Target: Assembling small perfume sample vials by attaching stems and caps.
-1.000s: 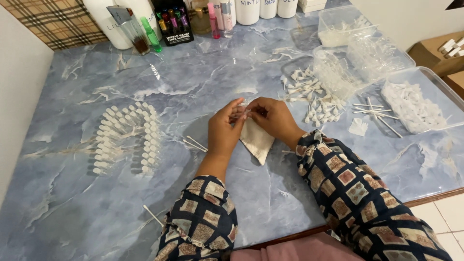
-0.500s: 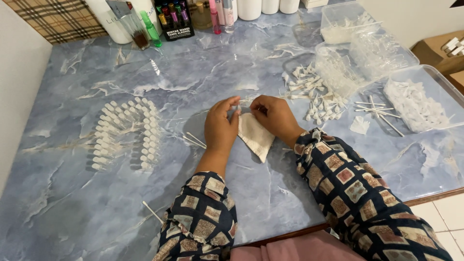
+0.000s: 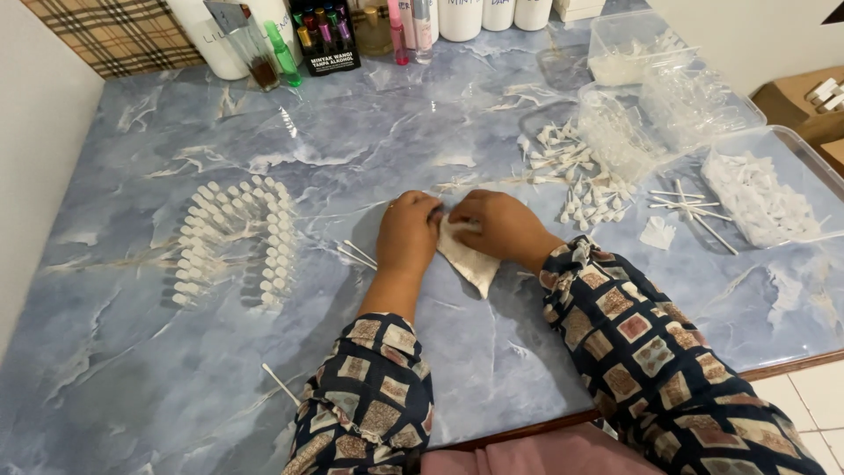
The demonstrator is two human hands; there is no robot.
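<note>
Since a moment ago both hands have dropped lower onto the tabletop (image 3: 132, 352), pressing together over the white cloth (image 3: 470, 262). My left hand (image 3: 409, 233) is curled shut with its fingertips on the cloth's upper edge; my right hand (image 3: 499, 224) is closed over the same edge, and whether something small sits pinched between them I cannot tell. It looks like wiping or wrapping a small piece. Rows of small white-capped vials (image 3: 233, 242) lie well to the left.
</note>
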